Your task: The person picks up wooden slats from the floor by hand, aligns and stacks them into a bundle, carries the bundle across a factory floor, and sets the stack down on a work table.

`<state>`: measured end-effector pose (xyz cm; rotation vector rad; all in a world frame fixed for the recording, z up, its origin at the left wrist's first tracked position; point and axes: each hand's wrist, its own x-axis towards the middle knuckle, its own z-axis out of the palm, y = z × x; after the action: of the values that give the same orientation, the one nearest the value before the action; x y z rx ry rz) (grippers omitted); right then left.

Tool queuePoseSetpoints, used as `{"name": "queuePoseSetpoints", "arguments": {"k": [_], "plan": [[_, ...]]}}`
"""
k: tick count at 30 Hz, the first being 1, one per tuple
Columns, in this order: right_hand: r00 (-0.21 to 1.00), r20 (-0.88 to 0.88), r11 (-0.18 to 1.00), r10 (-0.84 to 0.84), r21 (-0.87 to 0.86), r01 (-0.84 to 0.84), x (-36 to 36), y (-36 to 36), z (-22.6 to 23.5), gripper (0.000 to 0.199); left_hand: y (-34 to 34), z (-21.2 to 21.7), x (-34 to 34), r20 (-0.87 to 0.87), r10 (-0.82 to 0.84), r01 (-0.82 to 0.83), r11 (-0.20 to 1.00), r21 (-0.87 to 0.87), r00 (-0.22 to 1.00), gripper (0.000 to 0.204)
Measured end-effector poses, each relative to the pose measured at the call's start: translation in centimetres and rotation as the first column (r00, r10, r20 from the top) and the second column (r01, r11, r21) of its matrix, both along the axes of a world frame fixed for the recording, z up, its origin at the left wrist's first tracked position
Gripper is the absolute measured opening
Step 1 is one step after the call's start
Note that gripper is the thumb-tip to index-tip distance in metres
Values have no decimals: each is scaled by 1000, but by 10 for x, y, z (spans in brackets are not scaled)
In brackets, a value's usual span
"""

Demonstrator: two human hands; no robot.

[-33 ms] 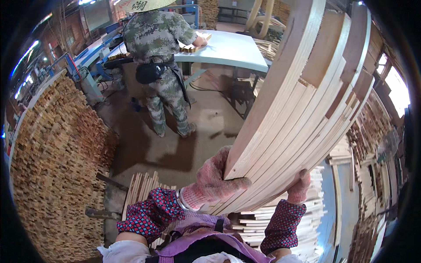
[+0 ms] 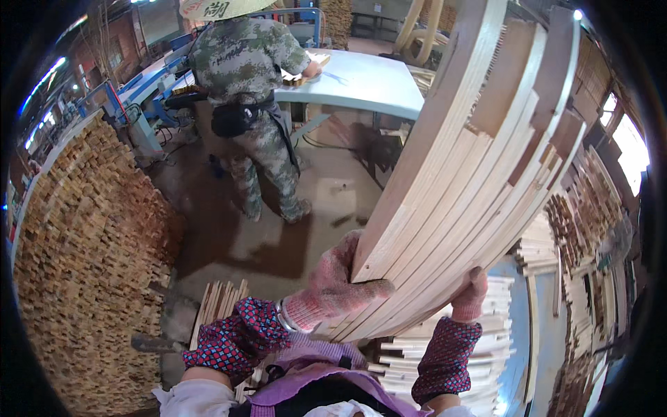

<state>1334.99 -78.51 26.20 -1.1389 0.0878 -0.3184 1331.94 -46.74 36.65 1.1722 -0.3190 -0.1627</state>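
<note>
I hold a thick bundle of long pale wooden slats [image 2: 479, 160] that rises from my chest up to the upper right. My left hand [image 2: 333, 281], in a pink knit glove, clasps the bundle's lower end from the left, thumb across the slats. My right hand [image 2: 469, 295], gloved the same, presses against the underside on the right. Both forearms wear red and blue chequered sleeves.
A person in camouflage clothes and a straw hat [image 2: 253, 90] stands with their back to me at a light blue table [image 2: 361, 80]. A tall stack of short wood pieces [image 2: 90, 278] fills the left. More slat stacks [image 2: 445, 361] lie below and to the right.
</note>
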Motion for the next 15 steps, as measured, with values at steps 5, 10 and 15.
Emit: {"name": "queuePoseSetpoints", "arguments": {"k": [5, 10, 15], "plan": [[986, 16, 985, 164, -48, -163, 153, 39, 13, 90, 23, -1, 143, -38, 122, -119, 991, 58, 992, 67], [987, 4, 987, 158, 26, -158, 280, 70, 8, 64, 49, -2, 278, -59, 101, -93, 988, 125, 993, 69], [973, -162, 986, 166, 58, -159, 376, 95, 13, 79, 63, -8, 390, -181, 64, -49, 995, 89, 981, 62]]}}
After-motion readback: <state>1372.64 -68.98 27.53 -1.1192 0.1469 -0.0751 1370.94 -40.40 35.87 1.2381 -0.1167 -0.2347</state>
